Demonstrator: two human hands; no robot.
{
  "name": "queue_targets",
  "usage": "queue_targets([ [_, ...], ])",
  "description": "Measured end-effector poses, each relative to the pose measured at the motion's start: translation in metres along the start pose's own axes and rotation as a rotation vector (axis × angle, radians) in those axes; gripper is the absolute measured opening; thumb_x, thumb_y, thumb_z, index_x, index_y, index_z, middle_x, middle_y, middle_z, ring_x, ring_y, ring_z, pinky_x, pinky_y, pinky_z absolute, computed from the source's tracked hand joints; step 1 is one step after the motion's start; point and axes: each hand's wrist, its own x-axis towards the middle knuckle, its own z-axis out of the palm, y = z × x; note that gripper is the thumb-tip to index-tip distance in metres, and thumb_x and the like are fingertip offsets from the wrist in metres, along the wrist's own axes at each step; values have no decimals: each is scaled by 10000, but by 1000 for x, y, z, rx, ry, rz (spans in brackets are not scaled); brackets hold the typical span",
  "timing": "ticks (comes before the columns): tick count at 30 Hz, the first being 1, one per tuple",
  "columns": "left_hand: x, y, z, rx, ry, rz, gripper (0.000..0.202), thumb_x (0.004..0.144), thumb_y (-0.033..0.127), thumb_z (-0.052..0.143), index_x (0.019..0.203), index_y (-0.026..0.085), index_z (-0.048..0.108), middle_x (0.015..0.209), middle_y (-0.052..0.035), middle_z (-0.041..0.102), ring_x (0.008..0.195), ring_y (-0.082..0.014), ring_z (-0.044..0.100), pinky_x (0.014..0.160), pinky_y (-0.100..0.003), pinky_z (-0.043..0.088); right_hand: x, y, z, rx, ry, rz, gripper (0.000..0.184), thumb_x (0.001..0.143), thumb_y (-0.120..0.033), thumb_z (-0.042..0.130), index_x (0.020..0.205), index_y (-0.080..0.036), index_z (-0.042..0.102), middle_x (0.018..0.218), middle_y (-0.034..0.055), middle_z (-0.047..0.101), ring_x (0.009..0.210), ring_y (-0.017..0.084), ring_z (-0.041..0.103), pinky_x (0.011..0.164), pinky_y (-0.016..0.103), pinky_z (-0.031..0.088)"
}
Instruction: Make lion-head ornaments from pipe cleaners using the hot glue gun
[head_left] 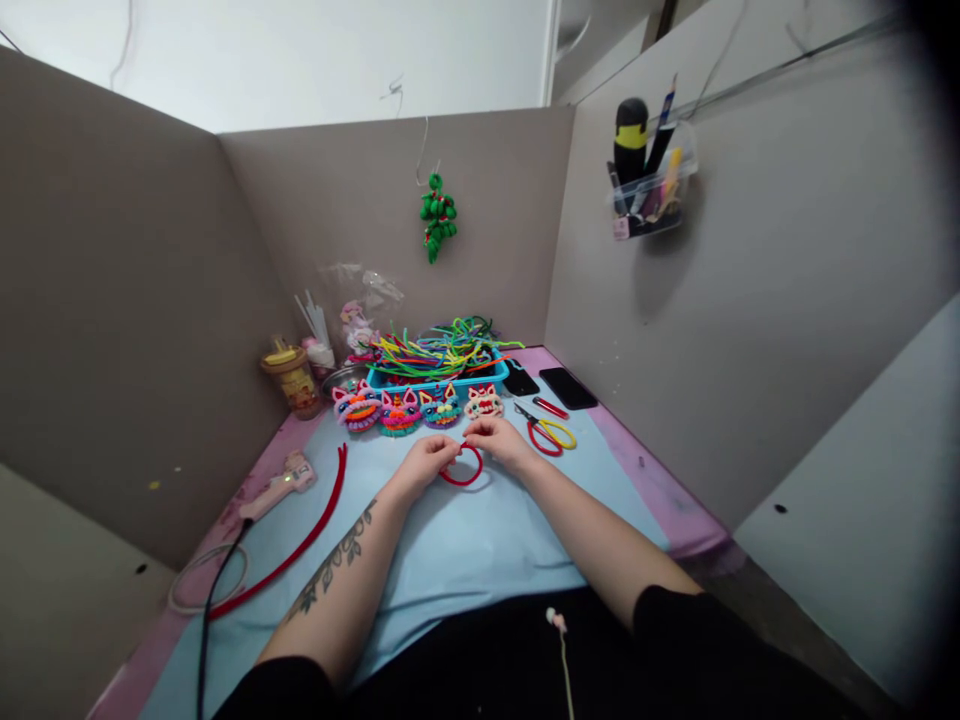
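Both hands meet above the middle of the blue cloth, pinching a red pipe cleaner [471, 481] bent into a round loop. My left hand [429, 463] grips its left side near the top, with fingers closed. At the loop's upper end my right hand [495, 440] pinches with thumb and forefinger. The exact spot where the ends meet is partly hidden by the fingertips. Just beyond the hands stand colourful pipe-cleaner animal heads, among them a pink and red one [400, 412], a teal one [440, 407] and a cream one [484, 402].
Behind the heads sits a blue basket [397, 388] of mixed pipe cleaners. Scissors [546, 436] and a phone [568, 388] lie to the right. On the left are a hot glue gun [281, 487], its black cord, long red pipe cleaners [319, 530] and a cup [292, 380]. Grey partitions enclose the table.
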Motion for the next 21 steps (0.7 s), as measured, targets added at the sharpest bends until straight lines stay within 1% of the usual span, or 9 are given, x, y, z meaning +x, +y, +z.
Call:
queue_targets([
  [5,0,-2,2,202,25,22,204,682,323,565,654,125,608,523,31,501,473,-80,380,479,-214,281,1,0,2,15,48,-21,201,563,-227,714,720,-156,610,635,-28,579,592,105,505,610,255,402],
  [7,1,-4,3,298,78,58,188,683,303,551,623,130,594,518,26,506,487,-88,392,490,-218,288,0,-1,3,10,55,-49,229,570,-223,713,758,-163,598,638,-34,562,586,103,499,598,253,400],
  [9,3,-6,4,345,158,92,192,693,307,545,627,134,597,530,20,522,511,-99,417,507,-222,303,-1,-2,5,41,65,-81,321,580,-221,715,867,-181,577,664,-38,557,609,109,516,620,259,413],
  [12,4,-5,4,286,242,120,243,727,358,533,636,140,591,535,16,527,518,-106,437,517,-226,323,-2,-1,8,122,73,-97,564,560,-208,739,1062,-222,482,751,-34,568,713,131,560,686,276,436],
  [14,4,-3,4,207,261,123,271,740,393,529,647,145,583,541,16,528,508,-105,444,509,-224,336,-1,2,10,148,53,-54,647,545,-209,752,1109,-226,436,779,-26,577,735,138,570,694,283,439],
  [16,3,0,5,148,266,126,277,741,411,536,673,147,586,564,12,545,509,-107,461,503,-222,350,-1,5,12,169,55,9,653,554,-225,748,1120,-211,421,758,-21,590,695,134,570,673,284,437],
  [19,1,3,7,126,287,143,282,739,422,550,697,147,594,588,7,562,518,-108,480,503,-217,361,-1,5,12,210,116,78,690,563,-236,743,1162,-210,401,757,-19,612,631,121,561,617,265,420],
  [20,1,4,8,129,291,150,283,739,423,552,701,146,597,590,6,563,520,-107,481,505,-217,362,-2,4,12,218,113,89,674,562,-236,743,1154,-210,422,760,-18,616,619,116,557,600,255,411],
  [21,0,4,8,133,290,155,281,739,420,554,704,145,599,592,5,565,522,-107,482,508,-217,364,-2,3,12,220,84,91,620,565,-239,742,1119,-203,467,749,-19,616,607,111,551,588,248,403],
])
